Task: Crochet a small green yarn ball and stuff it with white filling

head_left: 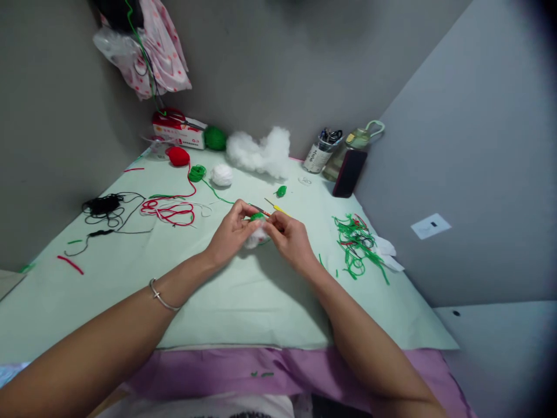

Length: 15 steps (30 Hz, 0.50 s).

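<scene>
Between my hands is a small crocheted piece (251, 241), white with a green top and a few red spots, partly covered by my fingers. My left hand (232, 231) pinches it from the left side. From the right, the fingertips of my right hand (288, 237) close on its upper edge; whether they also hold a hook or yarn end I cannot make out. Just beyond my fingers lie a crochet hook with a yellow handle (282, 211) and a dark, thin tool (260, 209). A small green crocheted piece (281, 191) rests farther back.
Red yarn (178, 156), green yarn (197, 173) and white yarn (221, 175) stand behind, near white stuffing (259, 152). Black yarn (103, 205) lies left, green scraps (355, 244) right. A phone (350, 173) leans by a pen cup (318, 157) and bottle (357, 137). Scissors (178, 116) top a box (180, 133).
</scene>
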Each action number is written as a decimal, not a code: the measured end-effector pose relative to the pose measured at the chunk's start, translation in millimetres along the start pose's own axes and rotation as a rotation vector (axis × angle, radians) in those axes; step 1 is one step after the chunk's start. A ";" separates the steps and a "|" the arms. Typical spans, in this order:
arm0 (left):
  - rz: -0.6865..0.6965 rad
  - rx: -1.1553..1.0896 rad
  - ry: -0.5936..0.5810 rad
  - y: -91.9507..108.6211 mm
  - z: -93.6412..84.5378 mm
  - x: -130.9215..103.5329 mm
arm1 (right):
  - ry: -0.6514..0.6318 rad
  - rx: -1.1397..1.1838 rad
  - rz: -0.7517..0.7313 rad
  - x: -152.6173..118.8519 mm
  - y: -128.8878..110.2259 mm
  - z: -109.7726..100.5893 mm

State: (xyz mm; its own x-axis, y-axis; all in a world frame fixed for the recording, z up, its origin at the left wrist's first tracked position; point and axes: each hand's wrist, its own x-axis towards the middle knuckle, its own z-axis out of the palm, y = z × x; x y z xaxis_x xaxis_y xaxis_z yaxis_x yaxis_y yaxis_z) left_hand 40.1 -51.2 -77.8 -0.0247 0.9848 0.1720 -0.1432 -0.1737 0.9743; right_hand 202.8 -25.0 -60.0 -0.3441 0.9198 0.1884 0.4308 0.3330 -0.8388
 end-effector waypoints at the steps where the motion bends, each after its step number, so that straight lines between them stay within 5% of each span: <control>1: -0.013 0.005 0.008 -1.2 -0.1 1.1 | -0.055 0.015 -0.006 -0.6 -2.0 -0.6; 7: -0.038 0.017 0.126 -5.7 1.6 6.1 | -0.190 0.153 0.033 -5.2 -13.2 4.8; 12: -0.141 -0.097 0.070 -2.1 1.2 5.9 | -0.006 0.159 -0.035 1.8 -8.8 -8.2; 15: -0.192 -0.140 0.052 -0.9 -0.2 4.7 | 0.023 0.367 -0.074 4.8 -9.3 -18.3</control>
State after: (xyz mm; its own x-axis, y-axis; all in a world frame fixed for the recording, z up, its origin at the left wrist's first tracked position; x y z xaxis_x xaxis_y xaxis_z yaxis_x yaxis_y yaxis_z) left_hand 39.9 -46.4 -77.9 -0.0340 0.9991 -0.0253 -0.2857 0.0146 0.9582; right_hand 212.4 -19.9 -41.9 -0.3426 0.9019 0.2631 0.0768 0.3060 -0.9489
